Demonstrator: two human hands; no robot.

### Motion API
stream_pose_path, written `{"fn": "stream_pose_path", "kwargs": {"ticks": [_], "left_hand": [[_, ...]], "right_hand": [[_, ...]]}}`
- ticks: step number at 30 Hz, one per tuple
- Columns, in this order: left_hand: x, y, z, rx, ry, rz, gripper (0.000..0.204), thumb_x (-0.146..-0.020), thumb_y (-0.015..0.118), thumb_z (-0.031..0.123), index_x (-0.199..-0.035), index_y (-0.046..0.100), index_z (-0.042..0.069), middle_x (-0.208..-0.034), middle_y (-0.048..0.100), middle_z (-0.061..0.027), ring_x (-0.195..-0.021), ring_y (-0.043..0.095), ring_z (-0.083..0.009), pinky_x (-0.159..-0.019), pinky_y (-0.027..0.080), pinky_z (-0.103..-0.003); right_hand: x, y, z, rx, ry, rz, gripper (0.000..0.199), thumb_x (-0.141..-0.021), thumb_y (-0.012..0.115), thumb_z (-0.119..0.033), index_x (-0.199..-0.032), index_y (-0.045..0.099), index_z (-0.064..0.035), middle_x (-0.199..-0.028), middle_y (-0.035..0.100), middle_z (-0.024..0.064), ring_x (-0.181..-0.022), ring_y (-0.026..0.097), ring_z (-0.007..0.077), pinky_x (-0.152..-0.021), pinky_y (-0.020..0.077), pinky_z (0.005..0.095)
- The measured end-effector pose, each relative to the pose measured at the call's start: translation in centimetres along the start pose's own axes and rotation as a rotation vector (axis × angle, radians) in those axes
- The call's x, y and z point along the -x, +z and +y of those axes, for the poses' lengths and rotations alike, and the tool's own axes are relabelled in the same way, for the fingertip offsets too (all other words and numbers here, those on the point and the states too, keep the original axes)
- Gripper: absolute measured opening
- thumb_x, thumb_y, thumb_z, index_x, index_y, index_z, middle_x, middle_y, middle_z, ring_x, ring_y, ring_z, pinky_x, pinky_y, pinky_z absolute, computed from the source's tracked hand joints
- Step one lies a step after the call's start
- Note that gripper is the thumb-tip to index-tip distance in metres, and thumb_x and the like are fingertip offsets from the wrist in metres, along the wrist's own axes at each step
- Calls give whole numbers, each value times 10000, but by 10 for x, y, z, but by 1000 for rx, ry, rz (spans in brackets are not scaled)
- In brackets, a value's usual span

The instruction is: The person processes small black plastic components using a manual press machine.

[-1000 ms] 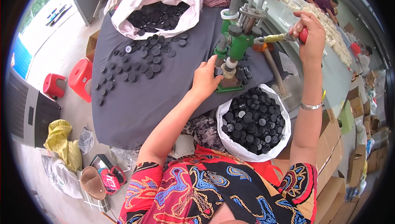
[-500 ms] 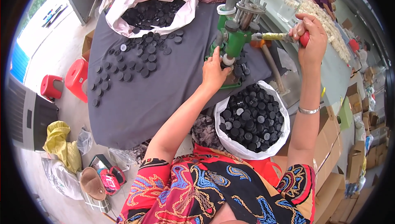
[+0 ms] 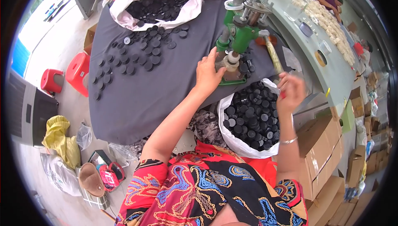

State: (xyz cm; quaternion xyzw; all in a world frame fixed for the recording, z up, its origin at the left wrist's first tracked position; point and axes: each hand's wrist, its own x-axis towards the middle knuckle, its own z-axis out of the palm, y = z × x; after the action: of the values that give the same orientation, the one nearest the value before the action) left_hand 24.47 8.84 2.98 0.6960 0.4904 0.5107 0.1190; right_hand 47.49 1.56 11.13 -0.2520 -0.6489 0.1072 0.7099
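Observation:
A green hand press [image 3: 244, 39] stands at the right edge of the cloth-covered table. My right hand [image 3: 291, 89], blurred by motion, is wrapped round the end of its lever [image 3: 273, 56], which slants down toward me. The pale plunger [image 3: 233, 58] is low over the press's base. My left hand [image 3: 208, 73] lies beside the base, fingers stretched out and thumb apart, close to the plunger. Whether its fingertips touch a part there is hidden. Black round caps [image 3: 245, 65] crowd the base's right side. Below the press sits a white sack [image 3: 226, 136] full of black caps [image 3: 253, 114].
Loose black caps [image 3: 143, 58] lie scattered over the grey cloth [image 3: 137, 105], before another open sack [image 3: 195, 2] of them. A long grey-green table [image 3: 336, 78] bearing pale pieces runs along the right. Cardboard boxes [image 3: 319, 151] stand lower right; red stools [image 3: 77, 73] at left.
My right hand has swung the lever down and toward me. The plunger has come down, and my left hand has shifted slightly away from it to the left.

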Motion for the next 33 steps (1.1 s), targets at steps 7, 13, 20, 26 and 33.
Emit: {"fn": "stream_pose_path", "kwargs": {"ticks": [7, 13, 20, 26, 33], "left_hand": [[31, -122, -52, -186, 44, 252, 472, -699, 718, 48, -1151, 582, 31, -1098, 638, -149, -996, 585, -335, -854, 460, -427], [77, -270, -120, -767, -258, 568, 422, -704, 714, 68, -1110, 610, 28, -1116, 636, -146, -1030, 572, -335, -911, 451, -417], [121, -324, -172, -869, -555, 463, 494, -705, 727, 169, -1160, 605, 20, -1120, 639, -171, -1036, 567, -366, -919, 454, -424], [118, -321, -173, -843, -612, 469, 520, -722, 739, 154, -1206, 579, 50, -1004, 646, -189, -956, 599, -357, -860, 477, -436], [59, -177, -45, -203, -199, 258, 613, -669, 777, 47, -1241, 555, 73, -949, 641, -130, -870, 623, -279, -758, 508, -390]], "right_hand": [[5, -20, 4, -58, 120, 16, 130, -926, 488, 2, -1006, 577, 53, -762, 578, 86, -667, 492, 101, -726, 470, 255], [-75, -7, -27, -57, 244, -32, 158, -950, 467, -37, -1005, 581, 56, -661, 456, 34, -628, 463, 117, -726, 467, 304], [-150, 0, -19, -160, 427, -11, 199, -948, 504, -98, -1027, 595, 61, -646, 420, 12, -599, 437, 112, -681, 444, 301], [-167, 6, -17, -136, 423, -28, 210, -926, 527, -104, -1029, 614, 57, -614, 455, 14, -556, 454, 114, -629, 454, 297], [-172, 13, -19, -165, 417, -70, 207, -925, 511, -96, -1000, 613, 67, -596, 488, 30, -541, 480, 115, -600, 471, 303]]}}
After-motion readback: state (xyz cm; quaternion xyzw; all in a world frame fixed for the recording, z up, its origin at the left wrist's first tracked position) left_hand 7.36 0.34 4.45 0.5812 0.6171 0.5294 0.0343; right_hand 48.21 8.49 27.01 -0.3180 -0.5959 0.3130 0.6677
